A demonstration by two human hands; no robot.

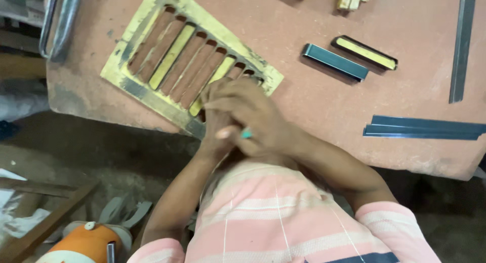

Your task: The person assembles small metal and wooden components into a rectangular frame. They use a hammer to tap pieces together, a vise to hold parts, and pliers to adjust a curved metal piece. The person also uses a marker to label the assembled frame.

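Floor clutter far left: wooden frame (35, 222) and an orange-and-white object (83, 245) lie below the table edge, out of reach. Metal handle (55, 23) sits at the table's top-left corner. Slotted tray (152, 50), yellow-stained, lies angled on the pink table (314, 106), its near corner at the edge, likely so the slots face the hands. A few slots hold yellow sticks (172, 55), the rest look empty. Left hand (215, 126) and right hand (253, 121) overlap at that corner, fingers curled over the last slots; can't tell what they grip, if anything, since the hands hide it. Right of them, well apart: blue metal channel (335, 61) beside a dark one filled yellow (365, 53), then flat blue strips (425, 128) and a long bar (461, 45).
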